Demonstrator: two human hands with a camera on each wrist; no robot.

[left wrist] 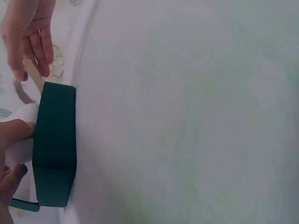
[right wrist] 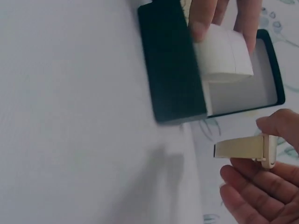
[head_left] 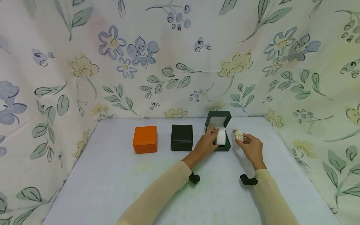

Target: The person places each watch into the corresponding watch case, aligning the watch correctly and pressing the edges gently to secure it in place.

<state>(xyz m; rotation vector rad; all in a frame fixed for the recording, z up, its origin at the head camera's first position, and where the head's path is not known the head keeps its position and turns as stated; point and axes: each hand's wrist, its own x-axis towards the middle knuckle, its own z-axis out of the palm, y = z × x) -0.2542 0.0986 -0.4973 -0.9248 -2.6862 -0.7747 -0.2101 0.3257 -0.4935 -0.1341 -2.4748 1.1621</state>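
In the head view, a dark green watch box [head_left: 224, 148] stands with its lid raised at the table's right rear. My left hand [head_left: 204, 144] grips the white watch cushion [head_left: 221, 137] by its sides. The right wrist view shows this cushion [right wrist: 224, 53] standing partly out of the box [right wrist: 175, 65]. To the right of the box, my right hand [head_left: 251, 149] pinches a watch [head_left: 240, 136] with a pale square-looking face. Its cream strap [right wrist: 240, 147] points toward the box, apart from it. The left wrist view shows the left thumb [left wrist: 16, 130] on the cushion.
A closed black box [head_left: 182, 138] sits left of the green one, and a closed orange box [head_left: 145, 139] farther left. All stand on a white cloth-covered table [head_left: 118, 175]. A floral curtain [head_left: 168, 62] rises behind the table.
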